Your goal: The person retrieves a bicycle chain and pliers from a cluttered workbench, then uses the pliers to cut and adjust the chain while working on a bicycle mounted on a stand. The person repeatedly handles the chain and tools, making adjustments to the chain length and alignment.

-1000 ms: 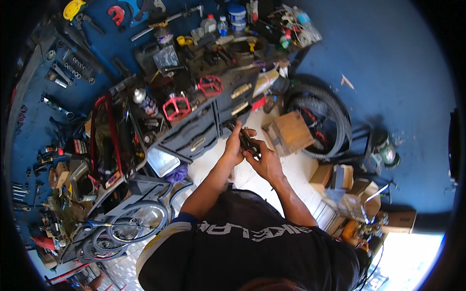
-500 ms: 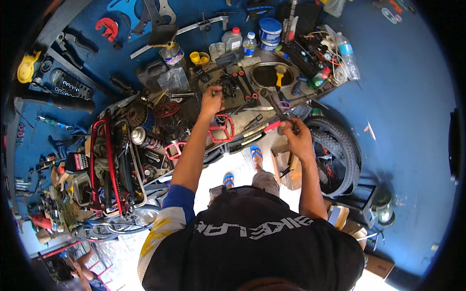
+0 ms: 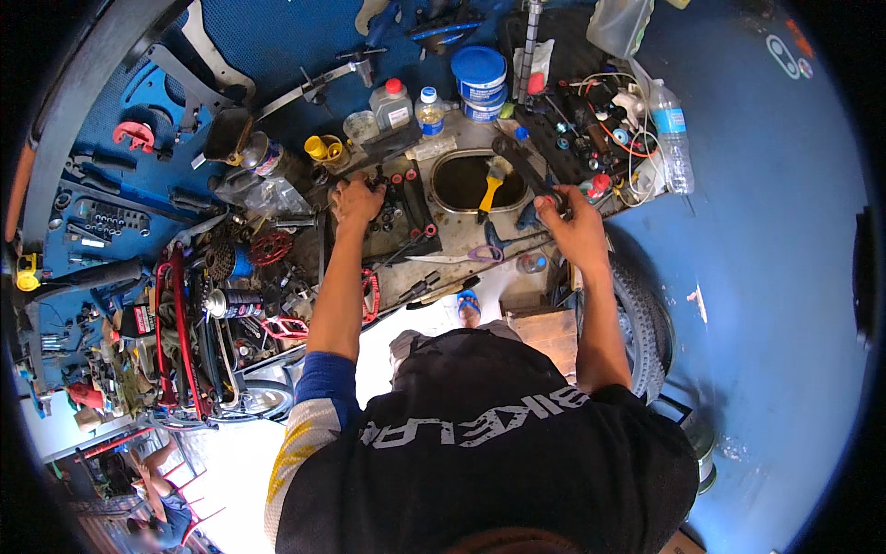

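In my right hand, closed round its near end, is a long dark wrench. The wrench slants away to the left, past the right side of an oval basin set in the bench. My left hand is over the bench with its fingers curled together; what is between the fingertips, if anything, is hidden. Just right of it are small dark metal parts and a black tool with red ends. A yellow-handled brush leans in the basin. A knife blade lies nearer me.
Behind stand blue-and-white tubs, a clear bottle and yellow cups. Red pedals and a red frame are at left. A tyre stands below the bench's right end, near a tall water bottle. Another person sits far lower left.
My right hand has moved farther from me with the wrench, from the bench's front edge to beside the basin. My left hand stays near the small parts. The whole view has shifted.
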`<state>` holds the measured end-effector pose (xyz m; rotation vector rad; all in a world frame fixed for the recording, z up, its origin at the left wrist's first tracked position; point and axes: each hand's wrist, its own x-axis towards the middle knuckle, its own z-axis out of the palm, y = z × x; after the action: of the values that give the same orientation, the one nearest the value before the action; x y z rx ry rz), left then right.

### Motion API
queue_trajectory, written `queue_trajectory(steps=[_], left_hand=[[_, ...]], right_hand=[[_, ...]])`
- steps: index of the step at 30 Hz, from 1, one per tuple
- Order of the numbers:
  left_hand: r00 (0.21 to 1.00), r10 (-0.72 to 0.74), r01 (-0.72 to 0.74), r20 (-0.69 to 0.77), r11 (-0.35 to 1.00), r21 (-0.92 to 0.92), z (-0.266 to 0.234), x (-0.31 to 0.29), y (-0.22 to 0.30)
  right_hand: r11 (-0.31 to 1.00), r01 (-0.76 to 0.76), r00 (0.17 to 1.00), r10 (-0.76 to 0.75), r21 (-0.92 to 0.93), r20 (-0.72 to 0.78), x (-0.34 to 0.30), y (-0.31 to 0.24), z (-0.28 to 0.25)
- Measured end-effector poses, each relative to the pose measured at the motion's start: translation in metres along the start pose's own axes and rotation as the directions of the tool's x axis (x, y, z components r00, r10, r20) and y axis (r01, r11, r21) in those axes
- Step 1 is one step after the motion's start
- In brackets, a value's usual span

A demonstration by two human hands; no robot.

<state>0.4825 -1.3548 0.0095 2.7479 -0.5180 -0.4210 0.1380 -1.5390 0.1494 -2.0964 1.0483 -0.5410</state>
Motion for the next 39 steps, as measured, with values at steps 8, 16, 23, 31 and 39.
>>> queue_trajectory(steps=[8, 16, 23, 31, 39], left_hand=[[0.916, 0.211, -0.298, -0.342, 0.927, -0.226, -0.023, -0.054, 0.0], [0.927, 0.198, -0.309, -0.318, 0.882, -0.354, -0.003, -0.125, -0.026], [0.88, 0.321, -0.446, -0.349, 0.811, -0.379, -0.032, -0.145, 0.027], [0.755, 0.576, -0.653, -0.312, 0.619, -0.437, -0.076, -0.161, 0.124], [0.794, 0.608, -0.273, -0.002, 0.354, -0.894, -0.054, -0.149, 0.145]], right_hand=[[0.921, 0.266, 0.964, -0.257, -0.284, 0.07, 0.072, -0.042, -0.056], [0.801, 0.409, 0.911, -0.333, -0.436, 0.244, 0.175, -0.013, -0.089], [0.866, 0.5, 0.749, -0.42, -0.021, 0.513, 0.196, -0.013, -0.07], [0.879, 0.444, 0.587, -0.433, 0.175, 0.684, 0.177, -0.045, -0.051], [0.85, 0.387, 0.477, -0.517, 0.358, 0.711, 0.158, -0.074, -0.027]])
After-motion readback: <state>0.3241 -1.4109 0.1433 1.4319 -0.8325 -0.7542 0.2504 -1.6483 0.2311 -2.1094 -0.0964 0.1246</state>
